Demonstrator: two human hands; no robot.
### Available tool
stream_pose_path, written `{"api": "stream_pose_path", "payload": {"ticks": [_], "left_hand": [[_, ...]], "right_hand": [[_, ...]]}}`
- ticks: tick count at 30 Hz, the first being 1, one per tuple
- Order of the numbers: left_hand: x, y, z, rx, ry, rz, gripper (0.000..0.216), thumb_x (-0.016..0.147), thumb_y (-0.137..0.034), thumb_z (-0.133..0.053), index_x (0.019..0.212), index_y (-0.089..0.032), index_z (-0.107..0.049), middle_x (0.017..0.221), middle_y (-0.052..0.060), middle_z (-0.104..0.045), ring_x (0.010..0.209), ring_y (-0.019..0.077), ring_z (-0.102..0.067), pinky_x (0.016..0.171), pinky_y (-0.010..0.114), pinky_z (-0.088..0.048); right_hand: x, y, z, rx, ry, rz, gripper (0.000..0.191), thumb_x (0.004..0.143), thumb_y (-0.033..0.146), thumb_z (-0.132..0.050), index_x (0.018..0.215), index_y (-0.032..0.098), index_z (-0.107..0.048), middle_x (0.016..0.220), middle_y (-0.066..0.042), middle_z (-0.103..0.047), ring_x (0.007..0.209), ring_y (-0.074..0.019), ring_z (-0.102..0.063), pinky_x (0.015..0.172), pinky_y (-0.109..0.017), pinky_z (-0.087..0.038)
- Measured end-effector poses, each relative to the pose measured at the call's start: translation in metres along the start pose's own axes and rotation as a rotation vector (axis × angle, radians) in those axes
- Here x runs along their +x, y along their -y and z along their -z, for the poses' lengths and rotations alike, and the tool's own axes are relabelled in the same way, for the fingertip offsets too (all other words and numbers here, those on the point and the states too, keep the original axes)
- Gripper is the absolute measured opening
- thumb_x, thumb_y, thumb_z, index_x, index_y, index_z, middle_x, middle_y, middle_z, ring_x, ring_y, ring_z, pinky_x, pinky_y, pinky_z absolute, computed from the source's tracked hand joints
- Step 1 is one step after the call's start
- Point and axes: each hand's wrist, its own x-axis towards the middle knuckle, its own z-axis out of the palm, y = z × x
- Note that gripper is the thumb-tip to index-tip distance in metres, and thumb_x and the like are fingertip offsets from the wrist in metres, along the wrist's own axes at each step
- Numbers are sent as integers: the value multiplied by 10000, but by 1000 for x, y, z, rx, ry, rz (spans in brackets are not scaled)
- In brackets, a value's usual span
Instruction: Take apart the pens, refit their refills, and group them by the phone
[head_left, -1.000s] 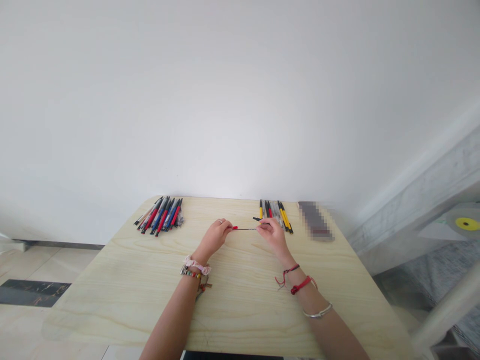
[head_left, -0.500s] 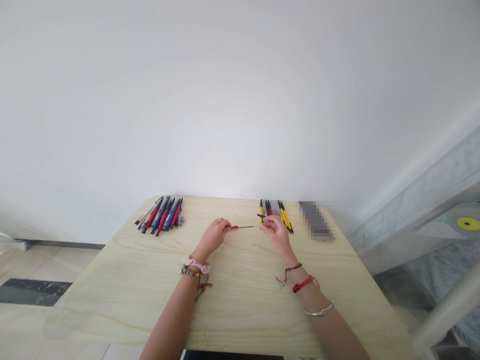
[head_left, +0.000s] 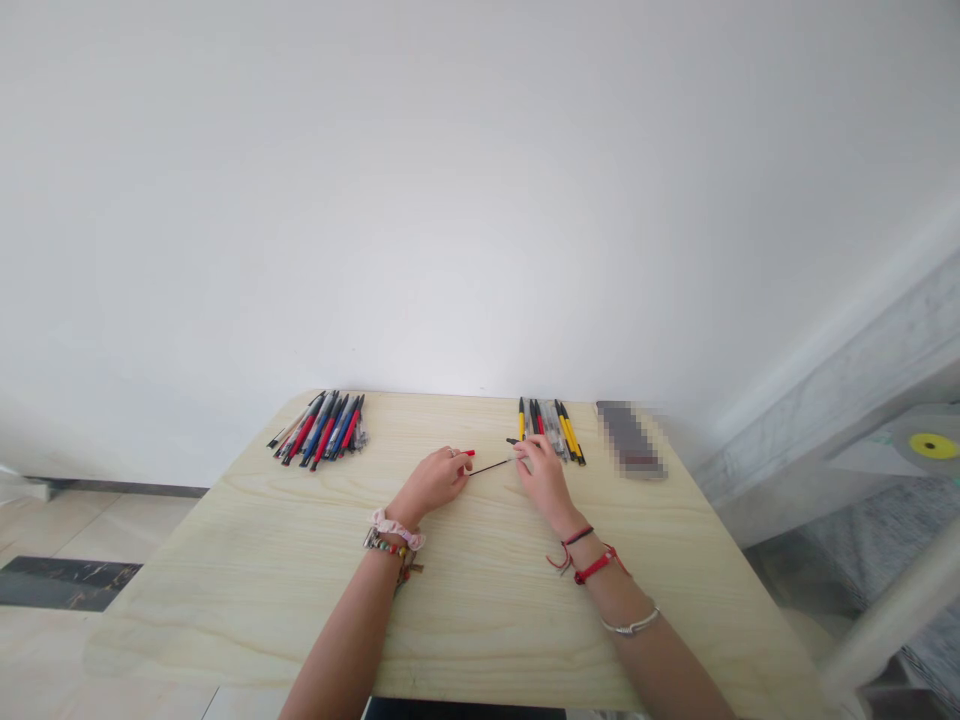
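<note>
My left hand (head_left: pixel 436 480) pinches a small red pen piece (head_left: pixel 469 453) that sticks out past its fingertips. My right hand (head_left: pixel 541 472) holds one end of a thin dark refill (head_left: pixel 491 467), which slants down to the left toward my left hand. The refill's free end lies just below the red piece, and I cannot tell whether they touch. Both hands hover low over the light wooden table (head_left: pixel 465 600), near its middle. A short row of yellow, black and clear pens (head_left: pixel 553 430) lies just beyond my right hand.
A pile of red, blue and black pens (head_left: pixel 321 430) lies at the table's far left. A dark blurred flat object (head_left: pixel 630 440) rests at the far right. A white wall stands behind the table. A grey ledge with a yellow disc (head_left: pixel 930 444) is at the right.
The refill was level, with the red piece at its left end. Now it slants, and its left end has dropped below the red piece. Both hands moved slightly toward me.
</note>
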Motion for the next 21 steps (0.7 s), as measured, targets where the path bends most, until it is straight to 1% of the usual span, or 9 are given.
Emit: {"api": "stream_pose_path", "payload": {"ticks": [3, 7, 9, 11, 14, 16, 19, 21], "left_hand": [[-1, -1, 0, 4, 35, 25, 183, 723, -176, -437, 869, -193, -545, 800, 35, -569, 769, 149, -512, 672, 243, -393], [-2, -4, 2, -24, 52, 44, 192, 725, -240, -456, 891, -210, -547, 781, 19, -573, 756, 147, -516, 657, 240, -390], [-2, -5, 4, -41, 37, 49, 210, 723, -283, -473, 906, -211, -547, 788, 15, -576, 764, 144, -517, 663, 237, -387], [-2, -5, 5, -40, 12, 65, 237, 729, -318, -474, 925, -206, -546, 781, 15, -576, 763, 142, -516, 660, 235, -384], [-1, -3, 5, -16, -55, 107, 239, 764, -348, -428, 900, -198, -555, 742, 14, -572, 746, 142, -513, 644, 236, -379], [0, -1, 5, -6, -122, 145, 241, 789, -351, -389, 848, -195, -564, 723, 14, -569, 729, 139, -512, 637, 238, -377], [1, 3, 3, -10, -239, 219, 240, 808, -326, -364, 800, -193, -564, 725, 15, -565, 707, 132, -512, 626, 236, -379], [1, 7, 1, -12, -306, 262, 214, 805, -301, -378, 794, -192, -561, 730, 18, -559, 710, 133, -511, 622, 236, -385]], "right_hand": [[-2, -1, -2, -65, 50, 28, 265, 676, 22, -388, 837, 178, -529, 907, -60, -458, 711, -146, -557, 696, -321, -472], [-2, -2, -2, -99, 66, 39, 280, 669, 19, -389, 853, 181, -525, 913, -62, -457, 749, -151, -550, 702, -300, -468], [-2, -2, -1, -86, 47, 46, 255, 685, 38, -397, 853, 177, -529, 914, -64, -463, 731, -144, -551, 701, -295, -467], [0, -1, 1, -69, -5, 51, 206, 714, 76, -408, 843, 172, -538, 902, -68, -476, 720, -143, -551, 714, -303, -462], [2, -1, 4, -37, -113, 28, 146, 752, 152, -422, 808, 172, -555, 852, -69, -504, 771, -167, -546, 734, -327, -454], [3, -2, 6, 23, -151, -18, 149, 767, 193, -417, 796, 176, -561, 824, -66, -523, 769, -173, -552, 694, -320, -467], [4, -2, 9, 170, -153, -134, 164, 775, 243, -417, 820, 172, -557, 806, -59, -556, 640, -147, -574, 587, -290, -484], [4, -3, 10, 259, -156, -222, 174, 761, 278, -445, 844, 166, -548, 781, -52, -580, 554, -133, -570, 546, -285, -485]]}}
